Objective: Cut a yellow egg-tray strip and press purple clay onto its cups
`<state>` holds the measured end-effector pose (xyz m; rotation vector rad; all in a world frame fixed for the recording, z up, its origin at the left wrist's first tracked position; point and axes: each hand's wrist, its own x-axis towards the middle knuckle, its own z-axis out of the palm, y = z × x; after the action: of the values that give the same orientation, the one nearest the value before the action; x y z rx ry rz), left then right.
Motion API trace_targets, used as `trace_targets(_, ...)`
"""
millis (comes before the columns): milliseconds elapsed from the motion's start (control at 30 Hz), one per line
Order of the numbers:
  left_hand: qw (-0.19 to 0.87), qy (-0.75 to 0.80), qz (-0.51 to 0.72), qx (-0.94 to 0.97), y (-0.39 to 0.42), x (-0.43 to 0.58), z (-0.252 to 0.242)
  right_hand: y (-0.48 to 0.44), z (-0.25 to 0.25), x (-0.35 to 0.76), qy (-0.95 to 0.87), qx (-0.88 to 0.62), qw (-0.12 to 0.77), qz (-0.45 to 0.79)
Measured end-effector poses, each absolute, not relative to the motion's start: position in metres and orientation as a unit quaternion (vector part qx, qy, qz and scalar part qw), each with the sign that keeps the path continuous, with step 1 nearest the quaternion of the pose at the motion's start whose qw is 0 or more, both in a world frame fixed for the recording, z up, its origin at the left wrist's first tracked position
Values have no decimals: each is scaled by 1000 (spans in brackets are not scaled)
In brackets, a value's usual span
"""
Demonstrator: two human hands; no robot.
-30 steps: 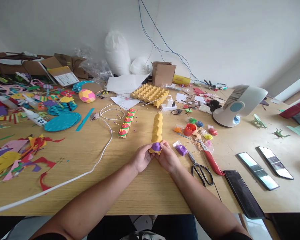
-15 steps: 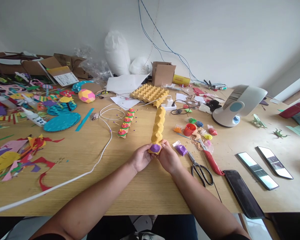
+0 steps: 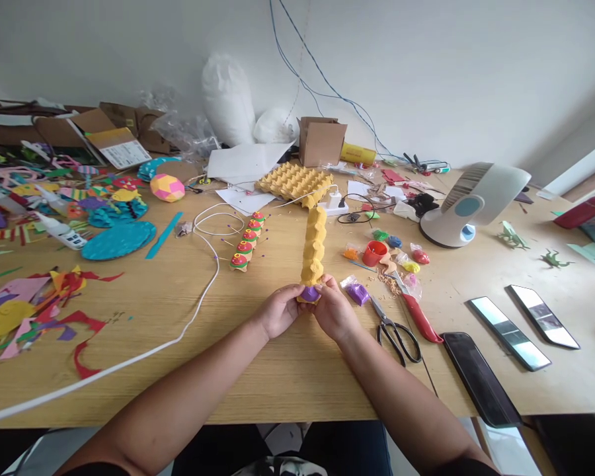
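Between my two hands is a yellow egg-carton strip (image 3: 314,244), a row of bumps pointing away from me. Purple clay (image 3: 309,295) covers the bump at its near end. My left hand (image 3: 280,311) grips that end from the left, thumb against the clay. From the other side my right hand (image 3: 336,311) closes on it, with its thumb at the clay's right edge. Fingers under the strip are hidden. Left of it stands a decorated strip (image 3: 246,243) with red and green bumps and pins along its sides. Right of my hands lies a packet of purple clay (image 3: 357,291).
Black-handled scissors (image 3: 396,334), a red-handled knife (image 3: 420,317) and a phone (image 3: 480,377) lie to the right. Beyond them are a red cup (image 3: 375,253) and a white fan (image 3: 471,205). A white cable (image 3: 198,311) crosses the left side. The egg tray (image 3: 292,184) is farther back.
My right thumb has moved inward onto the purple clay, and my left thumb presses there too. The strip stays held in both hands. The whole view has shifted slightly.
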<state>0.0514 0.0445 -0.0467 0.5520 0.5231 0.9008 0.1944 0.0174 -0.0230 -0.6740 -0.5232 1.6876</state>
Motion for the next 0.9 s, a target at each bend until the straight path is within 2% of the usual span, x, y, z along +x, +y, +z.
trace_targets(300, 839, 253, 434, 210, 47, 52, -45, 17, -20, 193, -265, -310, 581, 704)
trace_targets(900, 827, 251, 421, 275, 46, 52, -54, 15, -22, 188, -231, -334, 597, 692)
